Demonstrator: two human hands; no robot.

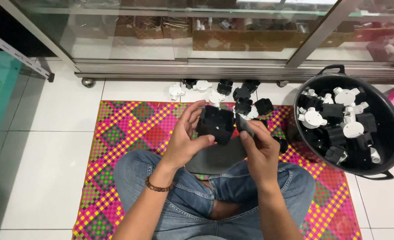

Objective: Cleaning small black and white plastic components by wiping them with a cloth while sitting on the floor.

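The person sits cross-legged on a bright woven mat (117, 133) laid on the white tiled floor (41, 155), both forearms raised in front of the knees. The left hand (186, 140) reaches up and inward, wrist bent, a beaded bracelet (156, 186) around it. Its grip is closed on a black square box (215, 123): the thumb presses the lower edge of the box while the fingers curl up along its left side. The box sits directly between the two hands, tilted, with its open side turned partly toward the camera.

The right hand (260, 146) rises just to the right of the box, palm facing left. Its grip is pinched shut on a small dark piece (246, 127), held between thumb and forefinger right against the box's right edge; the exact shape of this piece cannot be told.

Just below both grips, a flat dark grey sheet (217, 158) lies over the lap. Beyond the hands, a scatter of black and white round fittings (232, 95) lies near the mat's far edge. Well to the right of the right grip stands a black basin (390, 115) filled with more fittings. Farther away runs a glass cabinet (206, 44).
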